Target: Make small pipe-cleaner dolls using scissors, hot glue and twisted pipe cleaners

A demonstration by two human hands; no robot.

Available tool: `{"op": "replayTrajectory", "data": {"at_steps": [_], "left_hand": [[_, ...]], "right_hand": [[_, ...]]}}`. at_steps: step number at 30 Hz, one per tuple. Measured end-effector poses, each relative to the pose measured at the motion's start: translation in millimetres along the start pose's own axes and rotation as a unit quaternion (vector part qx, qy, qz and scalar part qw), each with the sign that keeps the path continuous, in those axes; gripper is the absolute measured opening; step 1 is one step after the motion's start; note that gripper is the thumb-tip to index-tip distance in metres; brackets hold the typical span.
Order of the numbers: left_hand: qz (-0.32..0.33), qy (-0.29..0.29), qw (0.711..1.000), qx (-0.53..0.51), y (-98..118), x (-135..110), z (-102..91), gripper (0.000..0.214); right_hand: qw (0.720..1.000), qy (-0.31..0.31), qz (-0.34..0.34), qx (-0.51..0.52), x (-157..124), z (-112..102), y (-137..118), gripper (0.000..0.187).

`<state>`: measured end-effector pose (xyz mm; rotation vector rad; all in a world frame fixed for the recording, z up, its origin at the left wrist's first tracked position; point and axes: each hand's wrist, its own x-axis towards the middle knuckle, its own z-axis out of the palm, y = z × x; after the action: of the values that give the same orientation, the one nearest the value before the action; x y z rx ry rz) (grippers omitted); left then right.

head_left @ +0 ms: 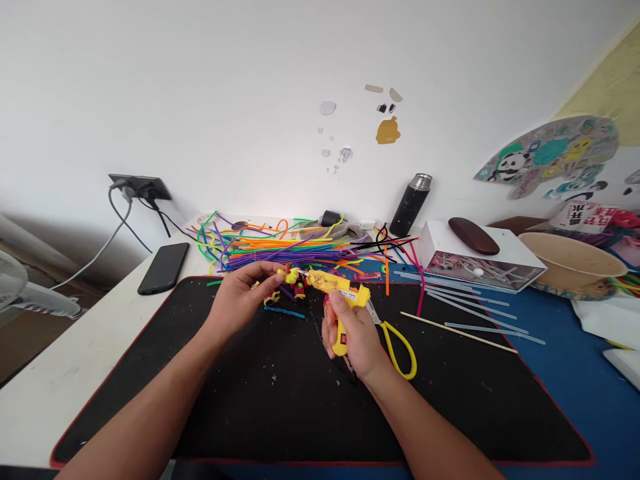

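My right hand [353, 333] is wrapped round the grip of a yellow hot glue gun [325, 281], whose nozzle points left. Its tip meets, or nearly meets, a small yellow fuzzy piece [289, 273] that looks like twisted pipe cleaner. My left hand [243, 293] pinches that piece between thumb and fingertips. Just behind and below it lie small red and yellow fuzzy figures [300, 290], partly covered by the hand and gun. A short blue twisted strip [284, 312] rests on the black mat [250, 407]. Scissors with yellow handles [407, 353] lie right of my right hand.
Many coloured pipe cleaners [290, 255] are heaped along the wall. Translucent glue sticks [480, 313] and a thin wooden stick [450, 330] lie at right. A black flask [411, 205], a white box [480, 257] and a bowl [570, 257] stand behind. A phone [164, 268] lies left.
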<state>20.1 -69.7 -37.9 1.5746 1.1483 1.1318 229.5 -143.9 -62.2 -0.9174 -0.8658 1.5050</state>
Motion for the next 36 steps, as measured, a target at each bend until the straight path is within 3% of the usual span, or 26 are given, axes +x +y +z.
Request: {"op": "replayTrajectory", "data": {"at_steps": [36], "left_hand": [[0.018, 0.029, 0.999, 0.009, -4.1, 1.6, -0.4, 0.041]], "right_hand": [[1.000, -0.002, 0.007, -0.020, 0.1, 1.0, -0.6, 0.065]]}}
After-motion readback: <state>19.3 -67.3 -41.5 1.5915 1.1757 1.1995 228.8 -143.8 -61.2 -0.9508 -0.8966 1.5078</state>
